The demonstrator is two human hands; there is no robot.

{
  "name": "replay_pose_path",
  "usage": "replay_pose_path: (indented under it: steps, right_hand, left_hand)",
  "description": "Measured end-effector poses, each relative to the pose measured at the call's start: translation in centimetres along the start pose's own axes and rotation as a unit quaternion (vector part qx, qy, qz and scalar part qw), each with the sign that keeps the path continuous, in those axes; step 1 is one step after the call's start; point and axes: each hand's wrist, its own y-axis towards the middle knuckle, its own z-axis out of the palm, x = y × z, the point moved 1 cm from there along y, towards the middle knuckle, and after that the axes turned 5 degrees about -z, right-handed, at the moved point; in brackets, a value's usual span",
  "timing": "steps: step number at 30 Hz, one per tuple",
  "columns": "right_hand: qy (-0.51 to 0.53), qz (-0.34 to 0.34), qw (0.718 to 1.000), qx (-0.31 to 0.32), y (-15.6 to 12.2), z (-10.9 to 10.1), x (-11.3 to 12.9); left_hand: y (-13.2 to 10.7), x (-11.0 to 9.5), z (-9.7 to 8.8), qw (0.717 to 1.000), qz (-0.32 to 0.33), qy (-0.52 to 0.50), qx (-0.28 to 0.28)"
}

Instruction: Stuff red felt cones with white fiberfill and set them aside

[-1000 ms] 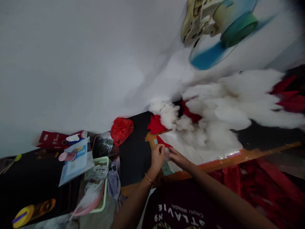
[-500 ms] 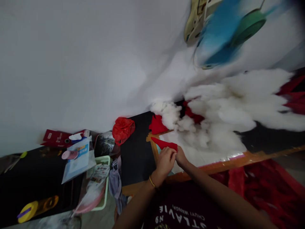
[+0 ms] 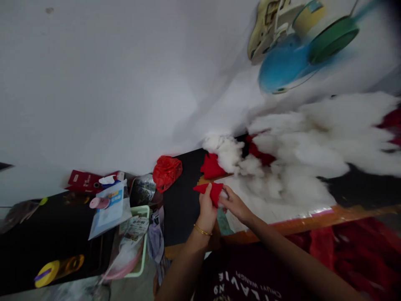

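Note:
My left hand (image 3: 206, 208), with a gold bangle at the wrist, grips a small red fabric piece (image 3: 210, 190) with a pointed end toward the left. My right hand (image 3: 235, 205) meets it from the right, fingers closed on the red piece's open side, where a bit of white stuffing shows. Both hands hover over the near left corner of a white board (image 3: 282, 209) with an orange-taped edge. A large heap of white stuffing (image 3: 300, 154) lies just beyond the hands, spreading to the right.
Another red fabric piece (image 3: 212, 166) and a red plastic bag (image 3: 167, 171) lie on the black table (image 3: 181, 196). A green basket (image 3: 138, 238) with packets sits at left, red cloth (image 3: 351, 246) at lower right. A blue fan (image 3: 291, 50) spins on the wall.
The red fabric piece, low on the board a second ago, is now lifted and bunched in my left hand, with my right hand pressing at its open side.

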Motion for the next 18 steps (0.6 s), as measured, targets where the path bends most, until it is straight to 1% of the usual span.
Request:
replay_pose_path:
  steps: [1,3,5,6,8,10,11,13,16,18]
  right_hand:
    - [-0.028,-0.017,0.999,-0.004,-0.4,-0.5,0.3]
    - [-0.114,-0.071,0.990,-0.031,-1.3,-1.6,0.8]
    - [-0.217,-0.136,0.965,-0.049,-1.9,-2.3,1.3]
    - [-0.263,-0.162,0.950,-0.039,-2.1,-2.4,1.4]
    - [-0.328,-0.193,0.925,0.008,-2.1,-2.3,1.5]
    - [-0.351,-0.203,0.913,0.050,-2.0,-2.1,1.1]
    - [-0.350,-0.211,0.911,0.058,-2.0,-2.0,0.9]
    - [-0.338,-0.236,0.909,0.053,-2.0,-1.9,0.3]
    - [-0.322,-0.268,0.907,0.046,-2.0,-2.0,-0.4]
    - [-0.319,-0.266,0.908,0.057,-1.9,-2.3,-0.5]
  left_hand:
    - [0.3,-0.3,0.0,1.000,-0.019,-0.016,-0.004]
    - [0.5,-0.9,-0.1,0.999,-0.039,-0.029,0.011]
    - [0.2,-1.1,0.2,0.999,-0.032,-0.017,0.038]
    - [-0.1,-1.1,0.4,0.998,-0.026,-0.009,0.049]
    - [-0.8,-0.8,0.9,0.998,-0.008,0.013,0.066]
    - [-1.4,-0.6,1.4,0.995,0.010,0.046,0.088]
    - [-1.6,-0.6,1.6,0.992,0.019,0.069,0.101]
    - [-1.9,-0.7,1.8,0.983,0.025,0.120,0.134]
    - [-2.2,-1.0,1.8,0.966,-0.002,0.166,0.197]
    - [-2.2,-1.2,1.7,0.964,-0.037,0.148,0.220]
